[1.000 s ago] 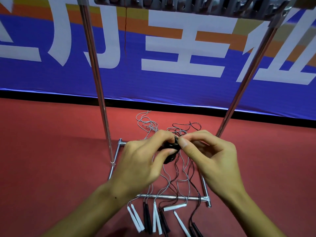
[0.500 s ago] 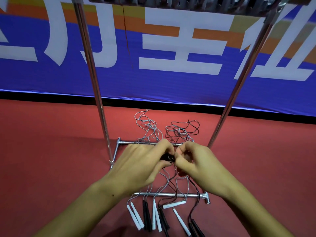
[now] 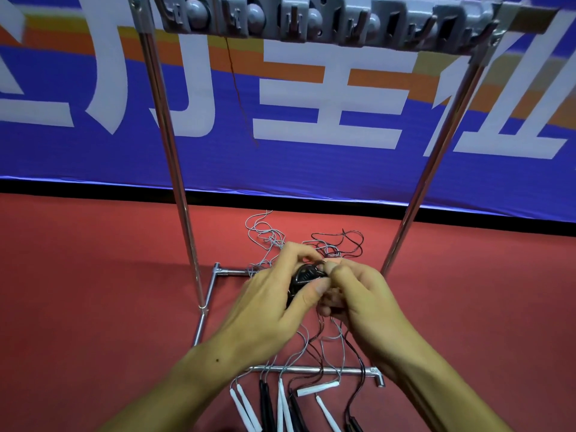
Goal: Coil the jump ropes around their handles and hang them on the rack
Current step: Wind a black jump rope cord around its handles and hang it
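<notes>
1. Letting the turns spring loose is the main risk I see: the black coiled rope bundle (image 3: 307, 275) is small and tightly wound, held in the air between both hands in front of the rack (image 3: 324, 24). If either grip eases before the free end is tucked, the thin cord could unwind.
2. Snagging looks likely too. The loose ropes (image 3: 311, 341) on the red floor (image 3: 93, 275) lie tangled across the rack's base bar (image 3: 314, 369), so a trailing end of the held cord could catch there as the bundle is lifted.
3. Missing a hook is possible, since the hooks sit high above the hands and the loop offered to them would be small.
4. The left hand (image 3: 268, 304) is clenched around the bundle, thumb pressed to its near side. The right hand (image 3: 355, 291) pinches its right edge with curled fingertips.
5. The bundle looks glossy, dark and compact; its handles are hidden by the fingers.
6. On the floor, white handles (image 3: 244, 410) and black handles (image 3: 266, 403) lie in front of the base bar, their cords grey and black, uncoiled.
</notes>
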The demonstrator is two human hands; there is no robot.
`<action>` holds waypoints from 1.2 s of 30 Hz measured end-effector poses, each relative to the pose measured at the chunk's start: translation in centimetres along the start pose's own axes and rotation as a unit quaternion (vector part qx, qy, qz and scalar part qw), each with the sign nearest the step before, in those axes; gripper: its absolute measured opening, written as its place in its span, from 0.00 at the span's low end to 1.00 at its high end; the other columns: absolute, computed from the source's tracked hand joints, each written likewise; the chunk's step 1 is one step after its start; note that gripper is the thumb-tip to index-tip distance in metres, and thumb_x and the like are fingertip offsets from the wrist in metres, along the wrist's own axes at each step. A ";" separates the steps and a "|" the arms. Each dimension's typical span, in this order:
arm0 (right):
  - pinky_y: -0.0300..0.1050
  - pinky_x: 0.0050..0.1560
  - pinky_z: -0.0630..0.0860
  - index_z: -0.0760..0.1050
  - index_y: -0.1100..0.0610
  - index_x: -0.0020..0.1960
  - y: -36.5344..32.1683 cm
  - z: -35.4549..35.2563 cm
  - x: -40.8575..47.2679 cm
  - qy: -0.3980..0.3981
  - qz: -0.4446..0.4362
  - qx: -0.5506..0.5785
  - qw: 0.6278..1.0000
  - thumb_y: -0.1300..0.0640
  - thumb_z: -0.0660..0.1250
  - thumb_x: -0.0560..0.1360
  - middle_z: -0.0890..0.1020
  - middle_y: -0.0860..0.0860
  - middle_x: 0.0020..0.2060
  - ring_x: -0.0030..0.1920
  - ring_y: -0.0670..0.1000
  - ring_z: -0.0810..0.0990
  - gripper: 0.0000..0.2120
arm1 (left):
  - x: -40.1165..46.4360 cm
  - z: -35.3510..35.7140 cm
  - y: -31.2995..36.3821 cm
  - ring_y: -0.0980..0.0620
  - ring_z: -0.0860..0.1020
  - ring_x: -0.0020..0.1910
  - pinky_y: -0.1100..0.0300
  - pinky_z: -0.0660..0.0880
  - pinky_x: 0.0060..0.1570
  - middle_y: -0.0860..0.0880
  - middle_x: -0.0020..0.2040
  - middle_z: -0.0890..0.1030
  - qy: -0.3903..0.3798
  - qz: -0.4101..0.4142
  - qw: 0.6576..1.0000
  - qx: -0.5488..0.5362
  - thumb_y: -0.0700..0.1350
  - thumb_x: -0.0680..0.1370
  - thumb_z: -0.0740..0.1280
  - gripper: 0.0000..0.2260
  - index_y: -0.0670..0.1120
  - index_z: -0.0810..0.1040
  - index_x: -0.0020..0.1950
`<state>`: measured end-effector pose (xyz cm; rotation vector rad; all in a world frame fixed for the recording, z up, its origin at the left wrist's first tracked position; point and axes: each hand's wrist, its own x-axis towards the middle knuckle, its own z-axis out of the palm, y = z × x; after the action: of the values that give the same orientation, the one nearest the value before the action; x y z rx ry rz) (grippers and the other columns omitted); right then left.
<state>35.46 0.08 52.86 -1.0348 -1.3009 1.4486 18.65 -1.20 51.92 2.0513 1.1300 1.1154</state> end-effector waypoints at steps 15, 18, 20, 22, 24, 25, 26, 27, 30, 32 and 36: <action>0.46 0.35 0.61 0.77 0.55 0.39 0.9 -0.2 0.0 0.090 -0.053 0.075 0.992 0.46 0.66 0.79 0.65 0.50 0.30 0.33 0.49 0.61 0.15 | 2.2 1.2 0.7 0.50 0.76 0.35 0.48 0.76 0.45 0.53 0.34 0.79 0.024 -0.079 0.993 0.078 0.61 0.80 0.59 0.13 0.51 0.69 0.49; 0.61 0.40 0.68 0.75 0.63 0.46 1.0 -0.5 0.2 0.111 -0.091 0.057 0.988 0.46 0.66 0.80 0.72 0.63 0.35 0.38 0.58 0.69 0.19 | 2.8 2.1 0.7 0.45 0.80 0.32 0.45 0.77 0.42 0.49 0.35 0.81 -0.018 -0.120 0.991 -0.055 0.60 0.79 0.58 0.14 0.50 0.72 0.48; 0.68 0.41 0.70 0.74 0.63 0.47 1.0 -0.8 0.4 0.123 -0.111 0.052 0.985 0.45 0.66 0.81 0.72 0.70 0.37 0.38 0.60 0.70 0.20 | 3.1 2.7 0.7 0.46 0.78 0.30 0.53 0.72 0.35 0.48 0.34 0.80 -0.035 -0.139 0.983 -0.119 0.57 0.80 0.58 0.12 0.50 0.70 0.44; 0.67 0.40 0.69 0.74 0.62 0.46 0.8 -1.0 0.6 0.139 -0.120 0.052 0.982 0.46 0.66 0.80 0.71 0.68 0.36 0.37 0.61 0.69 0.19 | 3.5 2.9 0.9 0.46 0.76 0.29 0.59 0.69 0.31 0.47 0.33 0.78 -0.043 -0.153 0.974 -0.159 0.54 0.81 0.58 0.11 0.50 0.69 0.41; 0.66 0.38 0.69 0.73 0.60 0.44 0.7 -1.5 0.6 0.146 -0.128 0.052 0.980 0.46 0.66 0.81 0.70 0.61 0.35 0.36 0.61 0.68 0.17 | 3.7 3.3 1.2 0.47 0.76 0.29 0.61 0.68 0.27 0.46 0.33 0.78 -0.052 -0.162 0.967 -0.192 0.52 0.81 0.57 0.12 0.47 0.69 0.42; 0.64 0.37 0.68 0.73 0.60 0.44 0.6 -1.8 0.5 0.144 -0.131 0.056 0.979 0.47 0.66 0.81 0.70 0.58 0.34 0.35 0.60 0.68 0.16 | 3.8 3.4 1.3 0.47 0.76 0.29 0.62 0.68 0.27 0.45 0.33 0.78 -0.056 -0.166 0.963 -0.206 0.52 0.81 0.57 0.13 0.44 0.69 0.43; 0.60 0.37 0.68 0.74 0.59 0.43 0.4 -2.1 0.6 0.142 -0.135 0.057 0.979 0.48 0.66 0.81 0.71 0.56 0.34 0.35 0.58 0.68 0.15 | 4.0 3.5 1.3 0.46 0.76 0.29 0.62 0.68 0.27 0.44 0.33 0.78 -0.058 -0.168 0.960 -0.218 0.52 0.81 0.57 0.14 0.43 0.69 0.44; 0.53 0.37 0.70 0.75 0.60 0.44 0.2 -2.4 0.6 0.138 -0.142 0.050 0.979 0.49 0.67 0.82 0.72 0.53 0.34 0.35 0.56 0.69 0.14 | 4.1 3.5 1.3 0.46 0.76 0.29 0.61 0.69 0.28 0.44 0.33 0.78 -0.060 -0.170 0.957 -0.226 0.52 0.81 0.57 0.14 0.43 0.69 0.43; 0.39 0.35 0.72 0.78 0.63 0.47 -0.4 -2.6 0.9 0.110 -0.157 0.012 0.981 0.54 0.68 0.81 0.76 0.50 0.32 0.33 0.48 0.72 0.12 | 4.3 3.0 1.0 0.45 0.79 0.31 0.57 0.72 0.32 0.43 0.35 0.80 -0.042 -0.170 0.954 -0.245 0.50 0.80 0.59 0.11 0.48 0.71 0.40; 0.41 0.32 0.74 0.78 0.67 0.47 -0.6 -1.9 1.2 0.094 -0.149 0.016 0.984 0.55 0.67 0.80 0.77 0.54 0.32 0.31 0.50 0.74 0.14 | 4.1 2.2 0.8 0.44 0.80 0.33 0.53 0.74 0.37 0.40 0.37 0.80 -0.017 -0.166 0.952 -0.258 0.49 0.79 0.62 0.09 0.48 0.74 0.42; 0.42 0.46 0.78 0.83 0.61 0.48 -1.1 0.1 1.8 0.095 -0.159 -0.024 0.982 0.54 0.69 0.79 0.85 0.53 0.40 0.42 0.48 0.81 0.10 | 3.2 -0.2 1.1 0.51 0.79 0.40 0.53 0.76 0.44 0.44 0.42 0.83 0.045 -0.124 0.970 -0.203 0.48 0.78 0.66 0.06 0.47 0.80 0.50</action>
<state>35.06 1.84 53.98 -0.9222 -1.2989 1.0575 19.92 1.03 54.20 1.5154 1.0622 1.2055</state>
